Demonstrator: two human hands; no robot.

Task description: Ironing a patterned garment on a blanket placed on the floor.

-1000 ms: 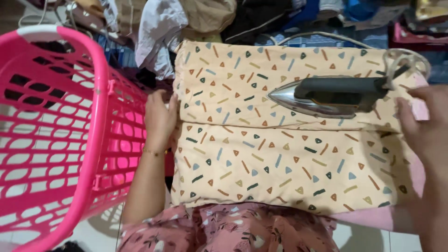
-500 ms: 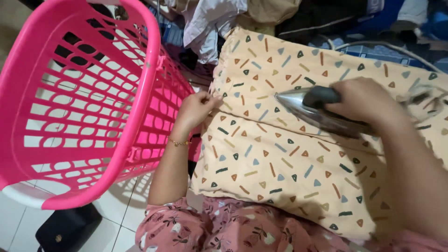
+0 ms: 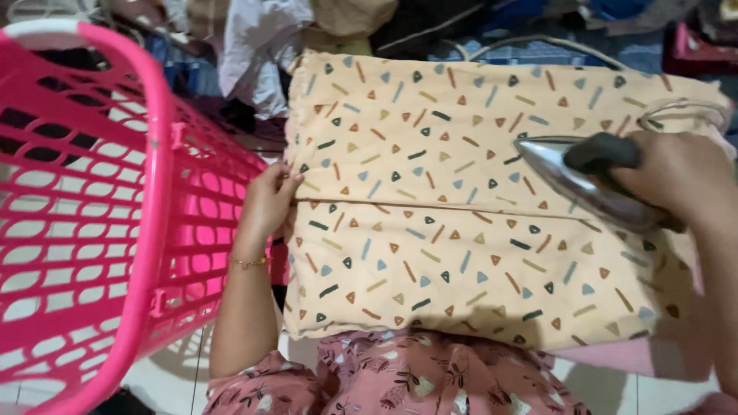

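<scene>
1. A pink plastic laundry basket (image 3: 84, 223) is standing at the left, throwing a lattice shadow onto the floor.
2. White floor tiles (image 3: 165, 376) are showing beneath it.
3. A heap of mixed clothes (image 3: 261, 46) is lying along the top edge.

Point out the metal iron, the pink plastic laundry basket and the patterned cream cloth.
Metal iron with dark handle (image 3: 573, 178): head view, on its shiny body.
Pink plastic laundry basket (image 3: 157, 138): head view, on its rim.
Patterned cream cloth (image 3: 430, 253): head view, on its lower folded layer.
</scene>
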